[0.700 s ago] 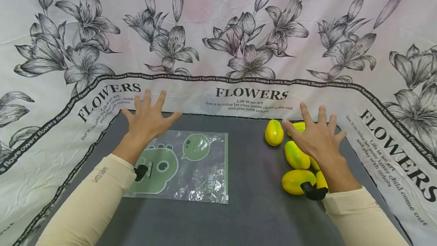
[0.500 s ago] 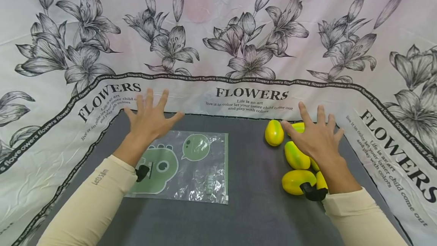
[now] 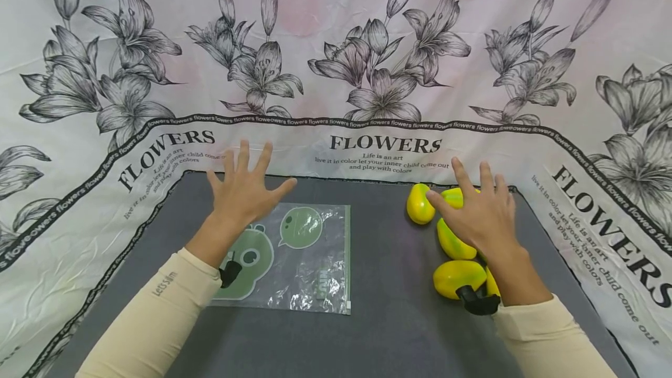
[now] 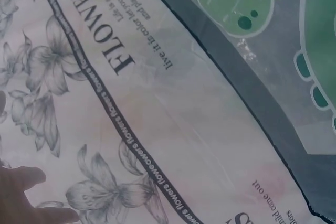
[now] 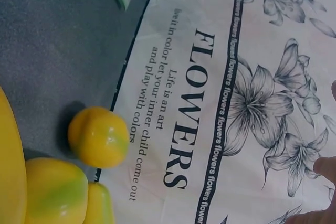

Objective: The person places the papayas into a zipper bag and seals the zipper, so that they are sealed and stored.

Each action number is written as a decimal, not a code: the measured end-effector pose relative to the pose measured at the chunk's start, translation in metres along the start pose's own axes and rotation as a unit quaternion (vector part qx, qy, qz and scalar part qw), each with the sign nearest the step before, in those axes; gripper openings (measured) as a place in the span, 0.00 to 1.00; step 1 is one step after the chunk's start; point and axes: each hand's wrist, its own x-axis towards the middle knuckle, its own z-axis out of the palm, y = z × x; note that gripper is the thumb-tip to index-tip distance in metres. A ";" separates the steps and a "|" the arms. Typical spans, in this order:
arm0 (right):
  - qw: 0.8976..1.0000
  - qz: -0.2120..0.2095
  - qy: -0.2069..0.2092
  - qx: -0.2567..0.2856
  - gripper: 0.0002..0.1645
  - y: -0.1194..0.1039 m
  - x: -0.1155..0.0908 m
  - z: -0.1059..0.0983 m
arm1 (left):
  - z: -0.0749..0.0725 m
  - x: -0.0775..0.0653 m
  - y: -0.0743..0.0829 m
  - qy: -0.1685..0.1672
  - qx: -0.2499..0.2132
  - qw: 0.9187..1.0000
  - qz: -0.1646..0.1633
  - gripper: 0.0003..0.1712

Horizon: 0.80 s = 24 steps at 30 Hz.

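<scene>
One left grip (image 3: 244, 188) near far edge of bag (image 3: 310, 258), right grip (image 3: 483, 214) near yellow fruits (image 3: 458, 279), both wide-spread, unladen, table (image 3: 388, 261) between.

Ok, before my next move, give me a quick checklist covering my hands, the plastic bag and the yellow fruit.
1. Left hand free: ok, fingers spread, holding nothing.
2. Right hand free: ok, holding nothing.
3. Plastic bag lying flat on the table: ok.
4. Zip strip open: cannot tell from these views.
5. Yellow fruit apart from the bag: ok, table shows between them.
6. All fruit in plain head view: not ok, the right hand and wrist partly cover some.
</scene>
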 end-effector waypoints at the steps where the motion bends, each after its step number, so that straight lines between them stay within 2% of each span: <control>1: 1.000 -0.003 0.002 0.001 0.52 0.000 0.000 0.000 | 0.001 0.000 0.001 0.002 -0.001 1.000 0.001 0.56; 16: 0.999 -0.031 0.039 0.022 0.50 -0.009 -0.011 0.014 | 0.021 -0.014 0.021 0.020 -0.003 0.999 0.030 0.54; 24: 0.997 -0.045 0.051 0.041 0.50 -0.012 -0.017 0.022 | 0.034 -0.020 0.031 0.011 0.001 0.999 0.039 0.54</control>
